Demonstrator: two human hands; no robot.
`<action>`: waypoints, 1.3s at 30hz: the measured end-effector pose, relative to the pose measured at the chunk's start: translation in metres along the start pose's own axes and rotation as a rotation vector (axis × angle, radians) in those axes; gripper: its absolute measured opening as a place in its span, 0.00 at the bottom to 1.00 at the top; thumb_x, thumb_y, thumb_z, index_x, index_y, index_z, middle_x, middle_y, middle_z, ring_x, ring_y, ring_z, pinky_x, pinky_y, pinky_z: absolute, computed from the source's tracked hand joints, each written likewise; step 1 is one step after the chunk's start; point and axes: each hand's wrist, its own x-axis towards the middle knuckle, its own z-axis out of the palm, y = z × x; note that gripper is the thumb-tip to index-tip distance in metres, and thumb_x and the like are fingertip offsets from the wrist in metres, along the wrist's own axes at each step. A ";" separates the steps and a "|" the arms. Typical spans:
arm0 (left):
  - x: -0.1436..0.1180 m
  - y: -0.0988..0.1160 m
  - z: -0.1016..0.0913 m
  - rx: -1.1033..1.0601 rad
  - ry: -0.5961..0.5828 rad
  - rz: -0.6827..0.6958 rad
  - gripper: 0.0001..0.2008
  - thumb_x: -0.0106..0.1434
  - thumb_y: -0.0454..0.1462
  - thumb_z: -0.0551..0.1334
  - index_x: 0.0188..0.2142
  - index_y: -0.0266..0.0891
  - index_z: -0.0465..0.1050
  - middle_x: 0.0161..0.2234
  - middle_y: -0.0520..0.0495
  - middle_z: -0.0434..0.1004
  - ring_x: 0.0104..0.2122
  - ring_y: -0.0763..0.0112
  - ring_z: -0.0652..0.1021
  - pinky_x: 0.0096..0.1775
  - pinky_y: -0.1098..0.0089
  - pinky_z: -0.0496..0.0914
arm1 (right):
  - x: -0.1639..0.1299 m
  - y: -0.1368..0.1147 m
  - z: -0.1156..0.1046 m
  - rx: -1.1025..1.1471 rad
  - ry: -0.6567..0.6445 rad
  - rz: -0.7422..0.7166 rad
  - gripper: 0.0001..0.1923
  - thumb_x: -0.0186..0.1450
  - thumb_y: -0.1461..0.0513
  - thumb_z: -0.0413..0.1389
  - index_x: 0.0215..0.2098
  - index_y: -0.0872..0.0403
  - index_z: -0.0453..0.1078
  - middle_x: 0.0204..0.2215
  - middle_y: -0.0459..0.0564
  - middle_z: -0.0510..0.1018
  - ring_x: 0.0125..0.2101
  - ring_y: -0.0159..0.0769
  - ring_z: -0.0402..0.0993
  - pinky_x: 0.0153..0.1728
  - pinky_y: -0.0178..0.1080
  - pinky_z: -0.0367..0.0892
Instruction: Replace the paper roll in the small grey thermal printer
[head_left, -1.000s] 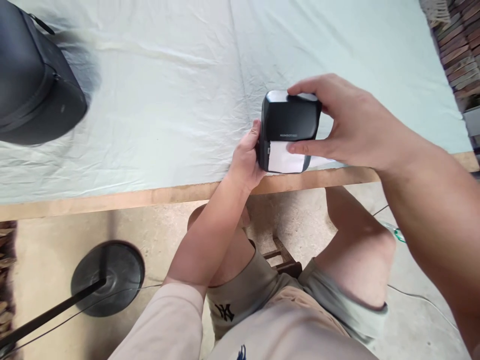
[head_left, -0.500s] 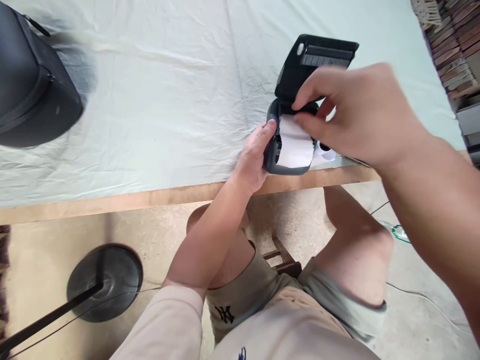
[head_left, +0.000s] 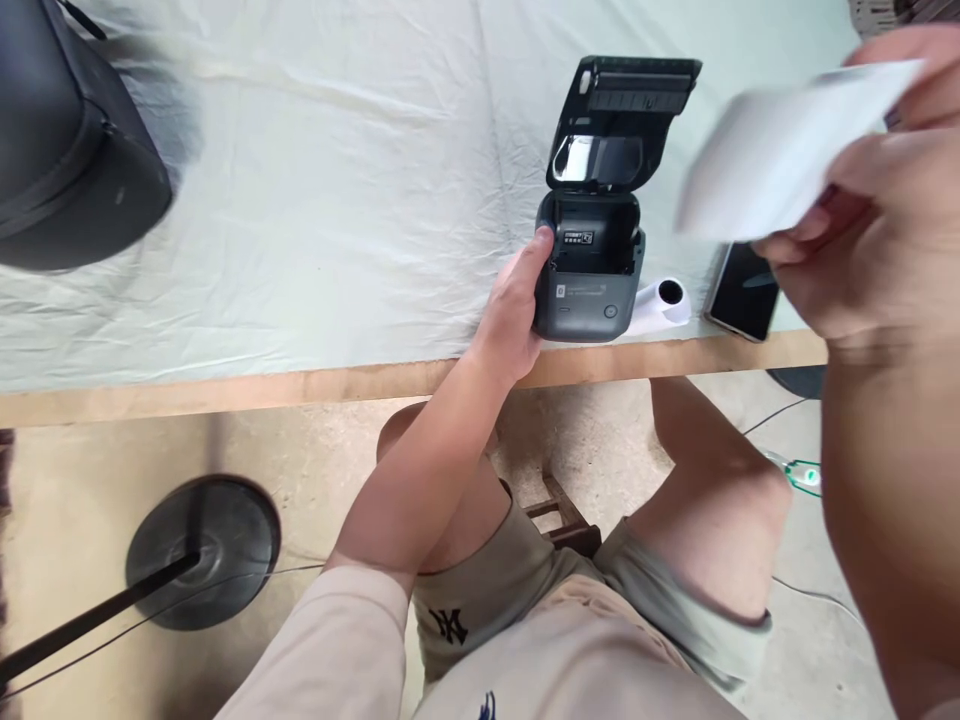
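A small black label printer point(head_left: 589, 290) stands near the table's front edge with its lid point(head_left: 622, 120) swung up and its paper bay empty. My left hand point(head_left: 517, 310) grips the printer's left side. My right hand point(head_left: 870, 220) is raised close to the camera at the right and holds a white paper roll point(head_left: 780, 150), which is blurred. Another white paper roll point(head_left: 664, 298) lies on the table just right of the printer.
A dark phone point(head_left: 742, 290) lies at the table edge to the right of the roll. A black bag point(head_left: 67, 150) sits at the far left on the pale cloth point(head_left: 300, 200). A round black stand base point(head_left: 202, 550) rests on the floor below. My knees are under the table.
The printer's lid went from closed to open. My right hand lifted the white roll out of the bay and raised it to the right. My left hand stayed on the printer.
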 end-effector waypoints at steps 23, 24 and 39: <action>0.000 0.006 0.012 -0.052 0.069 -0.024 0.21 0.90 0.47 0.54 0.71 0.50 0.79 0.57 0.49 0.91 0.75 0.52 0.83 0.69 0.56 0.84 | -0.033 0.114 -0.038 -0.634 0.229 -0.198 0.23 0.60 0.55 0.65 0.54 0.46 0.77 0.46 0.57 0.83 0.34 0.44 0.74 0.36 0.51 0.71; 0.000 0.006 0.013 -0.052 0.078 -0.026 0.21 0.90 0.48 0.55 0.72 0.51 0.78 0.57 0.49 0.91 0.75 0.51 0.83 0.69 0.56 0.84 | -0.045 0.109 -0.031 -0.663 0.155 -0.190 0.23 0.62 0.53 0.65 0.55 0.46 0.77 0.43 0.55 0.82 0.33 0.44 0.74 0.36 0.52 0.73; 0.001 0.003 0.015 -0.066 0.123 -0.010 0.22 0.88 0.49 0.59 0.74 0.53 0.77 0.58 0.48 0.92 0.75 0.51 0.84 0.69 0.57 0.84 | -0.076 0.163 0.022 -0.260 0.320 -0.265 0.44 0.66 0.47 0.63 0.78 0.36 0.57 0.56 0.56 0.77 0.53 0.57 0.84 0.54 0.67 0.82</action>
